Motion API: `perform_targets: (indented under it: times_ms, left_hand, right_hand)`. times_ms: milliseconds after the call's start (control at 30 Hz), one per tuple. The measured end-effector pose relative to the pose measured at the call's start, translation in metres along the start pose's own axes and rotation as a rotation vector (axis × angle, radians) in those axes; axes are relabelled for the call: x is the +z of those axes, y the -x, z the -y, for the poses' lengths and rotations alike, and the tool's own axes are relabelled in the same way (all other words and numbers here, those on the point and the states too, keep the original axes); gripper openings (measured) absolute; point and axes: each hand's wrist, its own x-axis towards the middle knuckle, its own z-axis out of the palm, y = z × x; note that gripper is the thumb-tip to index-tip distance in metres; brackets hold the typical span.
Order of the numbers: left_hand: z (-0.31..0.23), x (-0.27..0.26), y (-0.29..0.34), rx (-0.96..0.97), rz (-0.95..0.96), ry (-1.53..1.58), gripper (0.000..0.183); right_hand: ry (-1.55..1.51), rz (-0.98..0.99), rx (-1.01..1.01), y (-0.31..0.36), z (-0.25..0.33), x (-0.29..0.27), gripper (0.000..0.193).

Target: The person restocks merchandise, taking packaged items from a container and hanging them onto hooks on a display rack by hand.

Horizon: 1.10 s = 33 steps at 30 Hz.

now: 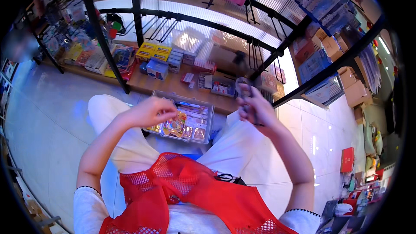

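Observation:
My left hand (156, 112) hangs over a clear plastic box (210, 123) between my knees, its fingers loosely bent and apart, with nothing visible in them. Inside the box lie small packaged pieces, among them a yellow-and-orange decorated item (175, 125). To the right of the box, my right hand (259, 108) is raised and closed round a dark, slim item (243, 87). Motion blur and the fingers hide what kind of item it is.
A low wooden shelf (141, 80) ahead carries yellow boxes (154, 52), a blue-and-white box (157, 69) and an open dark tray (223, 87). Black rack posts (102, 34) and empty hooks rise behind. Stacked goods flank both sides; a red box (347, 160) stands on the floor at right.

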Motion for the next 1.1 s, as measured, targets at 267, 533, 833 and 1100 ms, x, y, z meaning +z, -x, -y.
perform_targets:
  times_ms: [267, 533, 833, 1100]
  left_hand:
    - [0.153, 0.002, -0.092, -0.046, 0.131, -0.789, 0.018]
    - [0.162, 0.019, -0.149, 0.102, 0.193, -0.580, 0.018]
    - [0.167, 0.035, -0.149, 0.114, 0.255, -0.629, 0.014]
    - [0.172, 0.055, -0.132, 0.036, 0.257, -0.675, 0.017]
  right_hand:
    - [0.063, 0.002, -0.156, -0.238, -0.023, 0.012, 0.048]
    - [0.089, -0.133, -0.021, -0.311, -0.022, -0.010, 0.037]
    - [0.117, -0.051, -0.275, -0.310, -0.010, -0.017, 0.041]
    - [-0.119, -0.008, 0.061, -0.317, -0.006, -0.026, 0.043]
